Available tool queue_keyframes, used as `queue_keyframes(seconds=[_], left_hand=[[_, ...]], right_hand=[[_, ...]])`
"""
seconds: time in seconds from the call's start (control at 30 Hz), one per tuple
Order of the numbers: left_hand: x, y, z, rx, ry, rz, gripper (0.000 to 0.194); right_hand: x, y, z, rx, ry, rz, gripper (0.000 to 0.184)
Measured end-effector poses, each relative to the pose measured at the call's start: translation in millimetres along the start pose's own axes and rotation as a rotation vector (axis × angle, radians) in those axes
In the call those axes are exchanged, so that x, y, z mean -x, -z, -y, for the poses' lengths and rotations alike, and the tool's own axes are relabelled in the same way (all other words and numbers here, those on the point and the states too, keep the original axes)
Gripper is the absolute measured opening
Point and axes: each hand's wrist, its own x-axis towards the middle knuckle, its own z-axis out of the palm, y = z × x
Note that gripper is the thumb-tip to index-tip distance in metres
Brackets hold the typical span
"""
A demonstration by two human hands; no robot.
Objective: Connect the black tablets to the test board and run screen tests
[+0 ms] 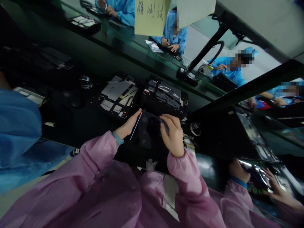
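A dark, glossy flat screen panel (148, 131) lies in front of me at the bench's near edge, with a thin bright strip along its left side. My left hand (129, 125) grips the panel's left edge, thumb and fingers around it. Over the panel's right part is my right hand (173, 133), its fingers curled together around a small dark piece I cannot make out. Just beyond the panel stand two black trays of flat grey parts, a left tray (106, 112) and a right tray (152, 103).
A tape roll (195, 129) lies right of my right hand, with a large black box (218, 133) beyond. Metallic rings (85, 81) sit at the left. A co-worker's blue sleeve (19, 126) is on the left; another's hands (277, 190) work at right. A yellow note (152, 19) hangs above.
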Motion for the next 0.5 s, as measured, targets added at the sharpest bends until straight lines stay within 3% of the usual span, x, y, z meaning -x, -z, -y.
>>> queue_keyframes(seconds=[0.2, 0.33, 0.5], left_hand=[[-3.3, 2.1, 2.5, -0.061, -0.157, -0.053, 0.040], [0.1, 0.2, 3.3, -0.107, -0.214, -0.065, 0.043], [-1.8, 0.4, 4.7, -0.078, -0.254, -0.062, 0.045]], right_hand=[[-65.9, -54.2, 0.7, 0.192, 0.024, 0.364, 0.041], [-85.5, -59.7, 7.9, 0.265, 0.011, 0.464, 0.033], [-89.3, -63.2, 10.9, 0.311, 0.089, 0.613, 0.032]])
